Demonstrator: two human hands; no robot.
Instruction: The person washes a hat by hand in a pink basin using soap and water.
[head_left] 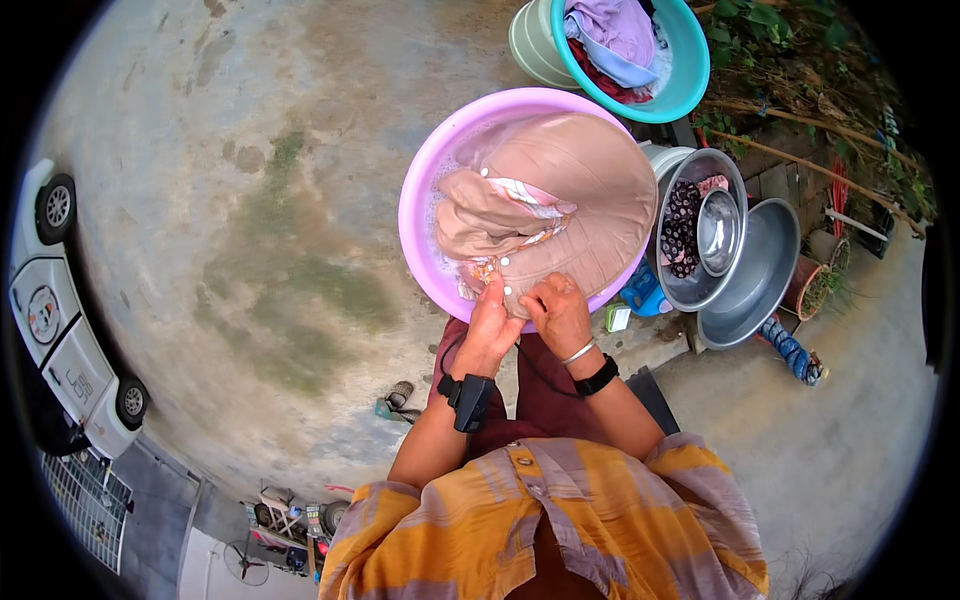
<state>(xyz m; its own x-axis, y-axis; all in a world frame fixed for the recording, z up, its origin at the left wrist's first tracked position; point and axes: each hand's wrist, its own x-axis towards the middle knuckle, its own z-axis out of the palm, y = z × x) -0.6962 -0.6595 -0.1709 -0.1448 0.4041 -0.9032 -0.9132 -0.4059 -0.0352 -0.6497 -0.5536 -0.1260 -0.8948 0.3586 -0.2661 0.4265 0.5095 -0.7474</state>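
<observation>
Beige cloth [600, 190] lies in the pink basin [413, 215], with some foam [443, 185]. My left hand [488, 328] and right hand [563, 312], near to each other, both pinch its edge on my side.

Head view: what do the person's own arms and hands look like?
The left hand and right hand are ungloved. The left wrist wears a bulky black strapped device; the right, a silvery bangle and a black band. Orange-and-grey patterned sleeves leave the forearms bare.
</observation>
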